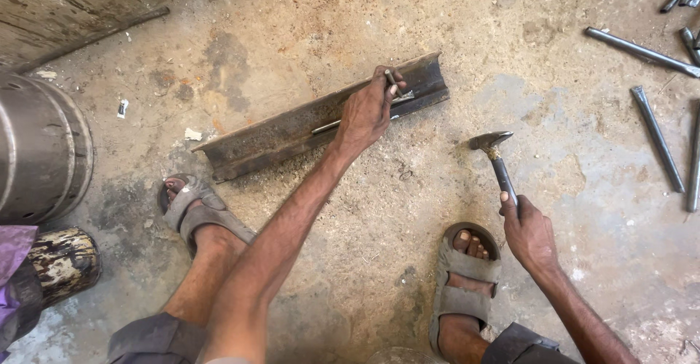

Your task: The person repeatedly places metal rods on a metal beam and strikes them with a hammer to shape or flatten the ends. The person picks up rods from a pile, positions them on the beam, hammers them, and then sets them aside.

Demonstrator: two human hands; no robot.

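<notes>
A rusty steel rail section lies slantwise on the concrete floor. My left hand rests on its right part and pinches a short metal pin upright against it. A thin flat metal strip lies along the rail under that hand. My right hand grips the dark handle of a hammer, whose head is raised a little above the floor, to the right of the rail. My two sandalled feet are planted on either side, below the rail.
Several dark metal rods lie scattered at the right edge of the floor. A large grey metal drum lies at the left, with a short painted wooden log below it. A long rod runs along the wall at top left.
</notes>
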